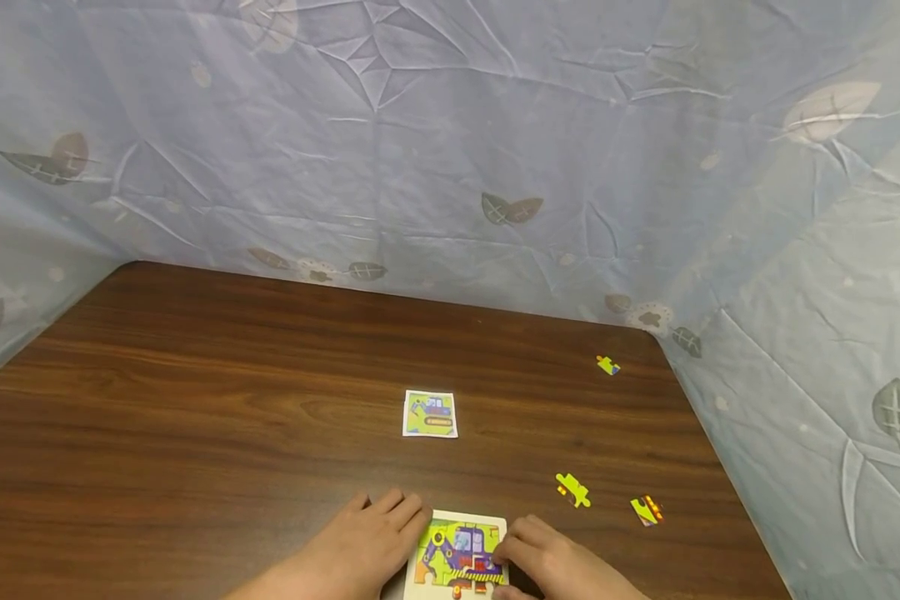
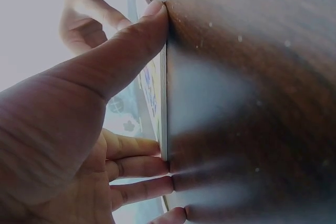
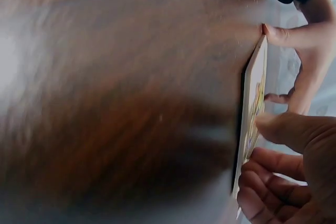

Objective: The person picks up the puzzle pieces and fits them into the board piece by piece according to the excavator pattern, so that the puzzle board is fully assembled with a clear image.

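Note:
A jigsaw puzzle board (image 1: 468, 518) with a white border lies at the table's near edge, showing a purple digger on yellow-green. My left hand (image 1: 375, 542) holds its left side. In the left wrist view the thumb (image 2: 149, 24) bears on one end of that side, and the fingers (image 2: 139, 166) touch the other end and the tabletop. Over the puzzle's right side is my right hand (image 1: 562, 562), fingers curled. Its thumb (image 3: 273, 129) and index finger pinch at what looks like a puzzle piece on the board, mostly hidden by the hand.
A small picture card (image 1: 430, 414) with a digger lies beyond the board. To the right are loose puzzle pieces: one green-yellow (image 1: 573, 490), one with orange dots (image 1: 647, 510), and one farther back (image 1: 608, 365). Patterned cloth (image 1: 420, 167) hangs around the wooden table (image 1: 195, 400).

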`<state>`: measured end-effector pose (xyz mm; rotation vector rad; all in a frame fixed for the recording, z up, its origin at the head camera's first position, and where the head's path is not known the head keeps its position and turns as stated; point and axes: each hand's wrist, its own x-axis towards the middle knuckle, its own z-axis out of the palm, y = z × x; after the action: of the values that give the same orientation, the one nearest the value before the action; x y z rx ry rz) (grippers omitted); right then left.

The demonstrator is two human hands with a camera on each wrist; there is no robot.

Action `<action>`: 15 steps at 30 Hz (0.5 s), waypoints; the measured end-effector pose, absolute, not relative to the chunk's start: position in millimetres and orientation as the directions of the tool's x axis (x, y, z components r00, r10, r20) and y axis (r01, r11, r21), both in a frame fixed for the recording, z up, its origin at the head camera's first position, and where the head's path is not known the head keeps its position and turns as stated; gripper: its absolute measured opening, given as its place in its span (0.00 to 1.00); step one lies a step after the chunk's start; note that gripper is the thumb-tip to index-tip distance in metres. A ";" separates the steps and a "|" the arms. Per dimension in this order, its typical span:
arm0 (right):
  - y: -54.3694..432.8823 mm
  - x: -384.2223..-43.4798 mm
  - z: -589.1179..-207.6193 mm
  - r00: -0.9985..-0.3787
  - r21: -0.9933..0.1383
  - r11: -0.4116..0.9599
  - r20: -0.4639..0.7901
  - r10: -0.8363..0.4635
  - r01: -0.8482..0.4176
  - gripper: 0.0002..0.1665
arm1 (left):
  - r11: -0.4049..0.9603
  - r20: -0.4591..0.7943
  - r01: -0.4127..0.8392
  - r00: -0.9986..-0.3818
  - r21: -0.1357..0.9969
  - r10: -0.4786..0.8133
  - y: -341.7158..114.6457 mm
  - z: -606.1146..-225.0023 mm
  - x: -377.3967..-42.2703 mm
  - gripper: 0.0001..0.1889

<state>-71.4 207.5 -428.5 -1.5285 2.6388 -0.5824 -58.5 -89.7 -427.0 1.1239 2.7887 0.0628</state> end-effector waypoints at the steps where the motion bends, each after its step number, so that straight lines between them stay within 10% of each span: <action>1: 206.8 -70.8 -430.1 -0.493 -0.299 0.427 0.198 -0.847 -0.854 0.13 | 0.721 -0.105 0.688 -0.713 0.087 0.693 -89.9 -427.3 -58.4 0.58; 15: 210.8 -72.6 -474.3 -0.460 -0.109 0.449 0.299 -0.836 -0.887 0.13 | 0.704 -0.044 0.710 -0.702 0.021 0.710 -90.9 -430.5 -59.8 0.55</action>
<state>-72.6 210.8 -474.3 -1.7135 2.8411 -0.4222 -59.8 -90.9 -430.5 1.1909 2.8538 0.0039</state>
